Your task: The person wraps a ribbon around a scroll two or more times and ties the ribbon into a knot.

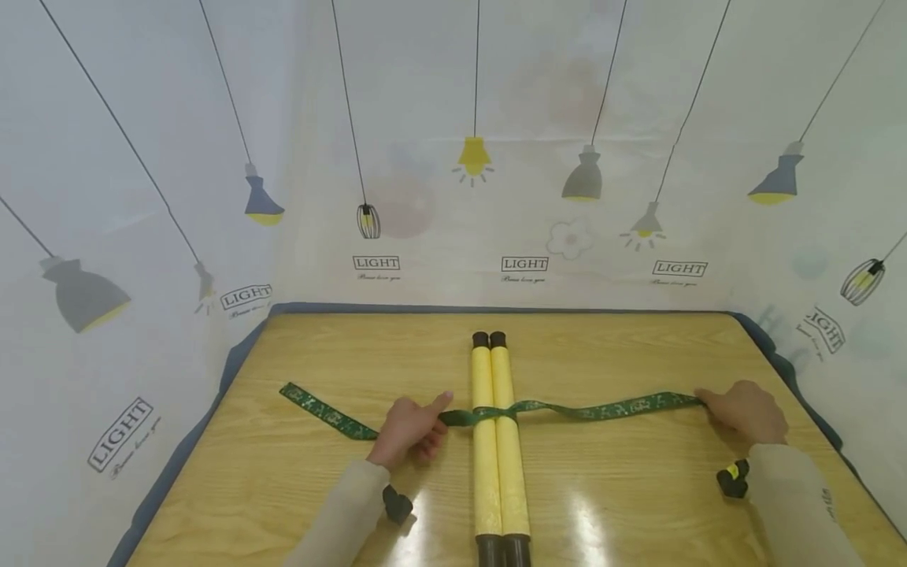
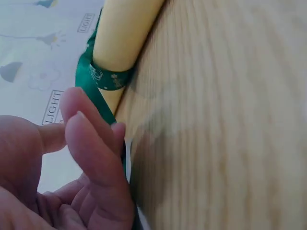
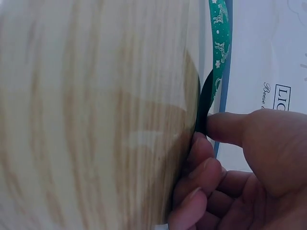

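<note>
Two pale yellow tubes (image 1: 486, 480) with dark end caps lie side by side on the table, pointing away from me. A green ribbon (image 1: 609, 410) with a white print wraps around both, crossing over them above their middle. Left of the tubes, my left hand (image 1: 409, 429) grips the ribbon, its thumb pointing toward them; the loose tail (image 1: 322, 409) trails out to the far left. Over on the right, my right hand (image 1: 747, 411) pinches the other end between thumb and fingers. In the left wrist view, the fingers (image 2: 98, 148) partly hide the ribbon (image 2: 86, 79).
The wood-grain table (image 1: 319, 504) ends at a blue-grey border (image 1: 425, 308). White walls (image 1: 439, 94) printed with hanging lamps enclose it at the back and both sides. Small black devices hang at the left wrist (image 1: 397, 505) and the right wrist (image 1: 733, 480).
</note>
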The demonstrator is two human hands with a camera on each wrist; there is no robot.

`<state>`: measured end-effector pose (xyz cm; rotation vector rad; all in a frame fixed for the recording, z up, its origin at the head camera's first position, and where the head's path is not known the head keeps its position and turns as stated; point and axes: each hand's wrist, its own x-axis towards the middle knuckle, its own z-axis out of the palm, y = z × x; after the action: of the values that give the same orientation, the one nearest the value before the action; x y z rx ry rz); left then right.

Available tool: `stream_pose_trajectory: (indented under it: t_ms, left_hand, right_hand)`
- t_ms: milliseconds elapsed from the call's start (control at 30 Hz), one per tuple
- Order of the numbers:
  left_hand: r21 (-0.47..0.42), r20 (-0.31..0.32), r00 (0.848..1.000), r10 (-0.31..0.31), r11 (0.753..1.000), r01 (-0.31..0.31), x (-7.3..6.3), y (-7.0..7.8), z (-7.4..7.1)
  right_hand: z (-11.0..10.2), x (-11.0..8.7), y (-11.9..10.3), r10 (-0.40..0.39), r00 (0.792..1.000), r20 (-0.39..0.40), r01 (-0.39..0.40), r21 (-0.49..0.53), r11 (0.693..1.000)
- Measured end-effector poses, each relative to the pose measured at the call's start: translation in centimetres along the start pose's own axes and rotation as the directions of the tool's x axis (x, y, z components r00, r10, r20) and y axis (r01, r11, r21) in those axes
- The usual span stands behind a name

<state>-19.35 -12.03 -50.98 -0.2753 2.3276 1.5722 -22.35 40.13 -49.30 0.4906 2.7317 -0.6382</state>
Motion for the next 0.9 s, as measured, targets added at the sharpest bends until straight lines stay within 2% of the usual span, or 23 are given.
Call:
stream_pose_trajectory:
  t_ms: [167, 233, 333, 433, 500, 600, 767, 900]
  left_hand:
    - [0.132, 0.012, 1.000, 0.007, 0.991, -0.009, 0.6, 0.5, 0.4]
    - [0.146, 0.035, 0.999, 0.011, 0.989, -0.016, 0.5, 0.9, 0.4]
    - [0.167, 0.095, 0.995, 0.026, 0.985, -0.042, 0.5, 1.2, 0.0]
    - [0.189, 0.187, 0.981, 0.055, 0.978, -0.091, 0.6, 1.2, -0.9]
    - [0.200, 0.255, 0.963, 0.089, 0.969, -0.143, 0.8, 1.2, -1.7]
    - [0.186, 0.358, 0.924, 0.134, 0.960, -0.211, 1.0, 1.4, -2.7]
    - [0.131, 0.506, 0.841, 0.190, 0.947, -0.293, 1.2, 1.8, -3.7]
    - [0.104, 0.594, 0.776, 0.211, 0.937, -0.334, 1.3, 2.2, -3.8]
  right_hand:
    - [-0.1, -0.2, 0.0, -0.011, 1.000, 0.001, 0.011, 0.006, 1.000]
    - [-0.1, -0.2, 0.0, -0.011, 1.000, 0.000, 0.011, 0.005, 1.000]
    - [-0.1, -0.1, 0.2, -0.016, 1.000, 0.000, 0.016, -0.002, 1.000]
    - [0.0, 0.0, 0.2, -0.024, 1.000, -0.001, 0.024, -0.013, 1.000]
    - [0.1, 0.0, 0.1, -0.031, 1.000, -0.003, 0.030, -0.017, 0.999]
    - [0.1, 0.0, 0.1, -0.062, 0.998, -0.009, 0.062, -0.020, 0.998]
    - [0.2, 0.2, 0.4, -0.127, 0.992, -0.025, 0.126, -0.012, 0.992]
    - [0.4, 0.5, 0.7, -0.168, 0.984, -0.058, 0.168, -0.007, 0.986]
